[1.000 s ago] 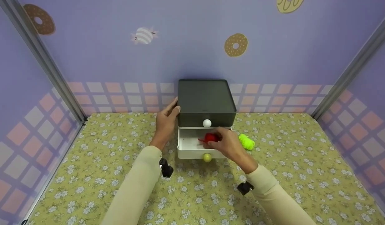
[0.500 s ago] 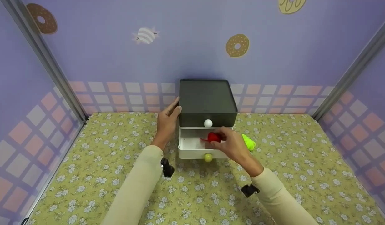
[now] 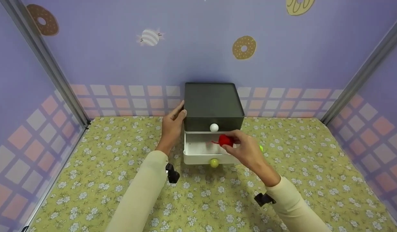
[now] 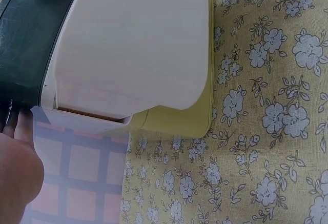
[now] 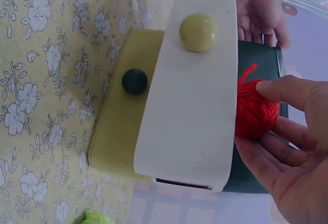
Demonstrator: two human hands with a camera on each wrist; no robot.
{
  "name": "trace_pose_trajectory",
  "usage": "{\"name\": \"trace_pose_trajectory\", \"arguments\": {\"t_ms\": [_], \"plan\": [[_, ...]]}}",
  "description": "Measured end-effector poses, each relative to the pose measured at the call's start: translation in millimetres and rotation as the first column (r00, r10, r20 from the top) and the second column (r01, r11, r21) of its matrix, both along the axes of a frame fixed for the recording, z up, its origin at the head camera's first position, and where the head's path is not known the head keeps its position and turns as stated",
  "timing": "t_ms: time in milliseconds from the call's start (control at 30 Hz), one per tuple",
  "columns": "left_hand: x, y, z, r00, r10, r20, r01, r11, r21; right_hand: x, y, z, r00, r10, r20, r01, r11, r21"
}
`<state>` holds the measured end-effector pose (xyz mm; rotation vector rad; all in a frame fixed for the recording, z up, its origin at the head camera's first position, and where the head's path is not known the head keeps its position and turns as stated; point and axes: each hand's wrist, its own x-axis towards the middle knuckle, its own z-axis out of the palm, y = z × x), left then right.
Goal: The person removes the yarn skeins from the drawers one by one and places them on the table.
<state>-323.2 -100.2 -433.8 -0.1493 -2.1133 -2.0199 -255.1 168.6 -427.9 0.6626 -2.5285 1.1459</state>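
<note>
A small drawer chest (image 3: 214,100) stands against the back wall, with a dark green top tier and a white knob. Its white middle drawer (image 3: 193,159) is pulled out and has a yellow knob (image 5: 198,32). My right hand (image 3: 246,149) pinches a red yarn ball (image 5: 253,108) between thumb and fingers, over the right part of that drawer. A loose red tail (image 5: 247,73) sticks out from the ball. Against the chest's left side rests my left hand (image 3: 173,127), fingers extended along the dark tier.
Below the white drawer is a yellow bottom drawer (image 5: 120,126) with a dark knob. A bright green fuzzy bundle (image 5: 95,217) lies right of the chest, mostly hidden by my right hand in the head view. Flowered cloth (image 3: 121,193) covers the table; patterned walls enclose it.
My right hand has moved rightward with the red yarn ball, from the drawer's middle to its right side. It now covers most of the green bundle. The left hand stays in place.
</note>
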Motion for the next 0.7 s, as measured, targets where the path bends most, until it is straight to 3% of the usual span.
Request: {"name": "trace_pose_trajectory", "arguments": {"t_ms": [233, 700], "plan": [[0.8, -0.7, -1.3, 1.000, -0.017, -0.014, 0.017, 1.000, 0.014, 0.9, 9.7, 2.6, 0.999, -0.027, -0.042, 0.026, 0.999, -0.029], [1.3, 0.3, -1.2, 1.000, -0.003, -0.009, 0.003, 1.000, 0.001, -0.7, 35.0, 3.8, 0.996, -0.091, -0.023, 0.090, 0.995, -0.042]]}}
